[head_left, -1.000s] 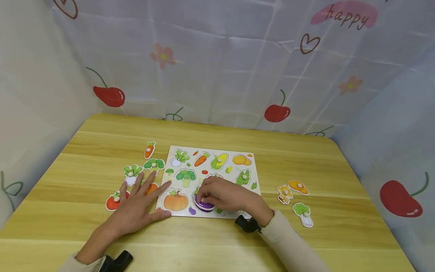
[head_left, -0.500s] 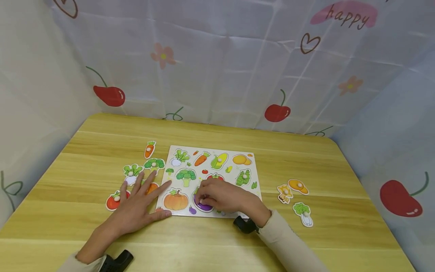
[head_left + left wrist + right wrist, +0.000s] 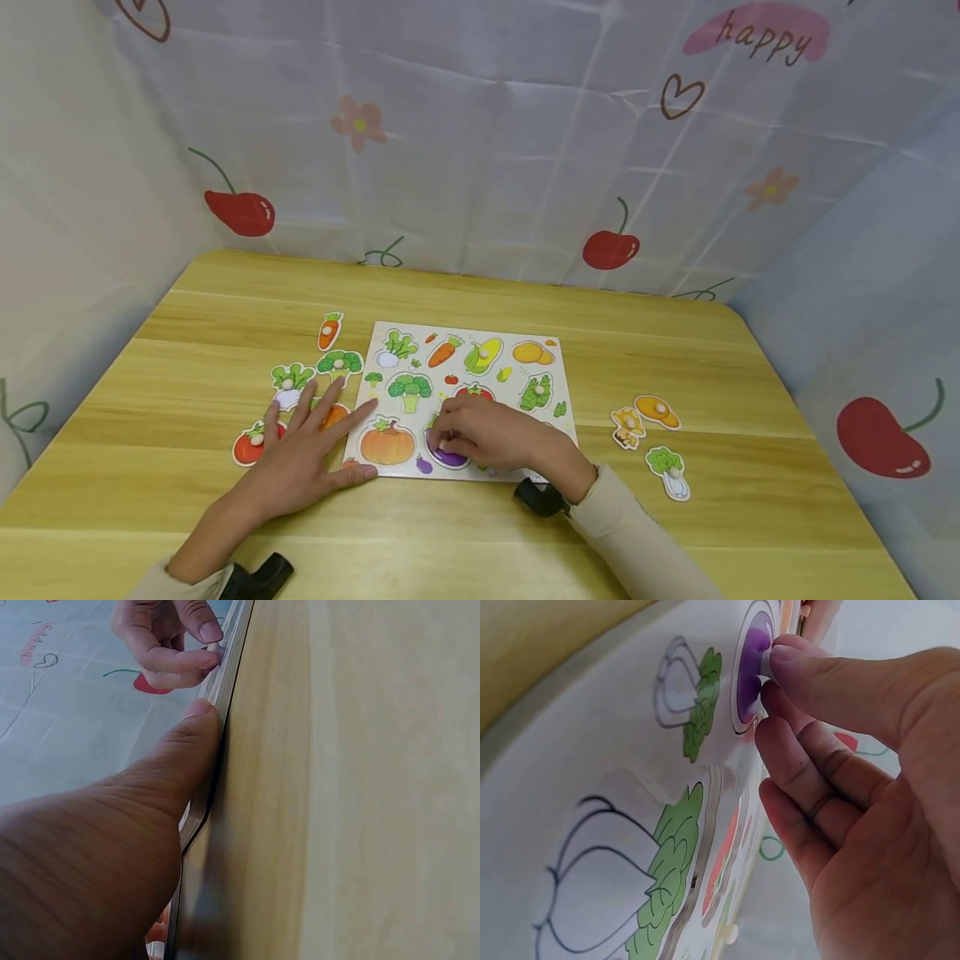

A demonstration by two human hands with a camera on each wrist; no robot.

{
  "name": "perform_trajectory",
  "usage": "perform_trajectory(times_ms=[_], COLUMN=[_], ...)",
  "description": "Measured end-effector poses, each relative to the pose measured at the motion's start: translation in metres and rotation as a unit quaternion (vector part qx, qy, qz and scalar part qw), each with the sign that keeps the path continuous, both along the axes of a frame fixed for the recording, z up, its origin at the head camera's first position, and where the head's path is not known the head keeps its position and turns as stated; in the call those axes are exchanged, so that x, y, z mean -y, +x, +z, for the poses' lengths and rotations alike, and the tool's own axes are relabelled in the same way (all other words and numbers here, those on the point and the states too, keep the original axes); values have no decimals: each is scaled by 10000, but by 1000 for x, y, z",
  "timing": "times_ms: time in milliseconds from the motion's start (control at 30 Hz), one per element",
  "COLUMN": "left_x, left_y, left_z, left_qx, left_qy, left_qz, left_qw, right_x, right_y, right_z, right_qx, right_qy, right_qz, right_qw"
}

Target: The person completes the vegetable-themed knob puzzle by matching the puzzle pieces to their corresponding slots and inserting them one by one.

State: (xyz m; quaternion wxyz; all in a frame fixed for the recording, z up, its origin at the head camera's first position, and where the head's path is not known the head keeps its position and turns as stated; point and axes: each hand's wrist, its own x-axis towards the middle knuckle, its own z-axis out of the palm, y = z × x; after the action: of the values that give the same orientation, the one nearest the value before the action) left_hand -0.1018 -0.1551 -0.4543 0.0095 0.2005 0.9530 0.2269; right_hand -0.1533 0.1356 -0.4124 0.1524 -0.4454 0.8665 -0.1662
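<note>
My right hand point(image 3: 502, 429) pinches the small knob of a purple eggplant puzzle piece point(image 3: 452, 458) between thumb and fingers. In the right wrist view, the eggplant piece point(image 3: 748, 675) lies flat in its outlined slot on the puzzle board point(image 3: 474, 333). My left hand point(image 3: 296, 467) is spread over the board's left side, its thumb along the front left edge and index fingertip on the board. Under its other fingers lie loose pieces, among them a tomato point(image 3: 249, 447), a white radish point(image 3: 291, 385) and a partly covered orange piece point(image 3: 335, 415).
A carrot piece point(image 3: 329, 332) and a broccoli piece point(image 3: 340, 364) lie left of the board. To its right are potato point(image 3: 657, 412), mushroom point(image 3: 628, 427) and bok choy point(image 3: 669, 473) pieces. Knobbed corn point(image 3: 483, 356) and leafy green point(image 3: 536, 392) pieces sit in the board.
The eggplant piece has gone from slightly raised and off its outline to flat in its slot. My right hand has sunk and shifted a little left with it; the left hand stays put.
</note>
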Motion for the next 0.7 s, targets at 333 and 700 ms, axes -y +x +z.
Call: perform_trajectory(times_ms=[333,700], left_x=[0,0], left_y=[0,0], left_z=[0,2], left_qx=[-12,-1], left_qy=[60,40], left_qz=[-21,-17], left_qw=[10000,10000], right_x=[-3,-15], right_y=[0,-3], right_z=[-1,6], right_qx=[-22,190], right_qy=[-44,-55], right_qz=[-25,-352], right_qw=[10000,9992])
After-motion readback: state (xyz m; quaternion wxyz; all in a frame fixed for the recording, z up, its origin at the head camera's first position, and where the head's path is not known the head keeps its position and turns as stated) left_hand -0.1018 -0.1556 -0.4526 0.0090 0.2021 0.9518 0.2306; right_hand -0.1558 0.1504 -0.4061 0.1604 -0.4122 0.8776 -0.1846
